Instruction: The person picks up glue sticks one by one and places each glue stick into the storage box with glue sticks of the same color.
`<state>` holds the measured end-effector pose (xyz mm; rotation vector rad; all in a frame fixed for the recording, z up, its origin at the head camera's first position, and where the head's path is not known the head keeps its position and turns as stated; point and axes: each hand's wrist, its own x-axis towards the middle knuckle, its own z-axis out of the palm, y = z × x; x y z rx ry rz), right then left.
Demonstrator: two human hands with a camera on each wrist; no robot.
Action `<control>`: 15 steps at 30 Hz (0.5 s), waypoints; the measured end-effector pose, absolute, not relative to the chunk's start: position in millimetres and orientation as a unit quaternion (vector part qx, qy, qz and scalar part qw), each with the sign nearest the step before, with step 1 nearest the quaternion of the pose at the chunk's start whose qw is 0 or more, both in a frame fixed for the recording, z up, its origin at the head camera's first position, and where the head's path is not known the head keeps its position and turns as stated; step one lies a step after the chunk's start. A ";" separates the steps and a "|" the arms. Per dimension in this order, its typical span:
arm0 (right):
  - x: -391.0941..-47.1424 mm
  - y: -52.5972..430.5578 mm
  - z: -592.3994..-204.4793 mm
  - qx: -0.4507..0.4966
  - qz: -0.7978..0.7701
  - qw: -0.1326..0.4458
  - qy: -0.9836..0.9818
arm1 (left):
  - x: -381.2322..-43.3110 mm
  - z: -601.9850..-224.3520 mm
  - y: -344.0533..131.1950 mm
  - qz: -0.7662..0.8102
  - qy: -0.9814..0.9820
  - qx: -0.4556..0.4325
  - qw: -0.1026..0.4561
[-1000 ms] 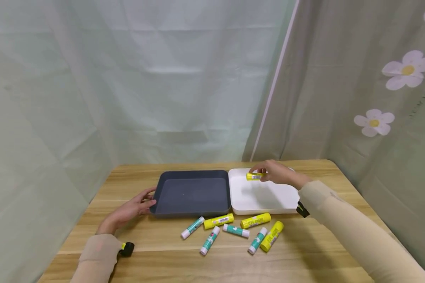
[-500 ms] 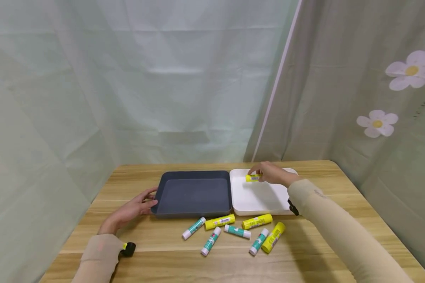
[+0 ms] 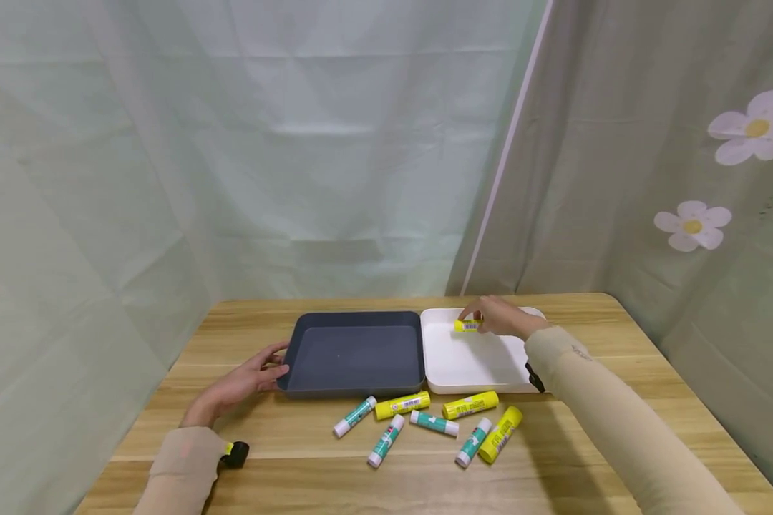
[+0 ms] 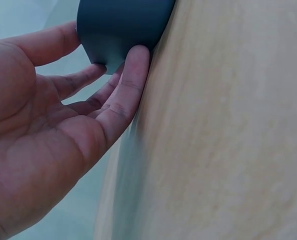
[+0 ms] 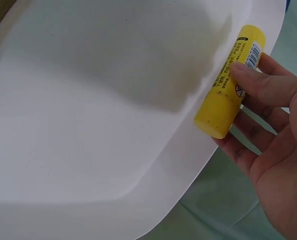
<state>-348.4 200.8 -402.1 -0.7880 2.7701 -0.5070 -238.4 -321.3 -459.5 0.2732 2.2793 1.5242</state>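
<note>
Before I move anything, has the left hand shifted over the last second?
No, not visibly in any direction: the left hand stays at the same place on the left side of the dark gray tray, itself unmoved beside the white tray.

i'm standing by what looks like a small curtained-off corner for tabletop work; whether it sits in a home or an office, i can't tell. pale green cloth (image 3: 328, 143) hangs creased at the left and back, a greyish curtain (image 3: 605, 143) printed with big white flowers (image 3: 692, 226) closes the right, and a wood-grain table (image 3: 309, 479) with rounded corners stands hemmed in between.
</note>
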 end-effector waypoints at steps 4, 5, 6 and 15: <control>-348.9 201.7 -404.1 -0.279 -0.169 0.112 0.939 | -238.1 -459.8 -320.7 0.544 0.811 0.098 0.191; -349.0 202.1 -404.2 -0.280 -0.171 0.114 0.938 | -238.0 -459.8 -320.5 0.544 0.811 0.099 0.192; -348.9 202.5 -404.2 -0.281 -0.173 0.116 0.937 | -237.9 -459.7 -320.2 0.544 0.811 0.099 0.192; -351.8 202.7 -406.6 -0.286 -0.171 0.115 0.936 | -237.8 -460.4 -321.1 0.542 0.812 0.098 0.192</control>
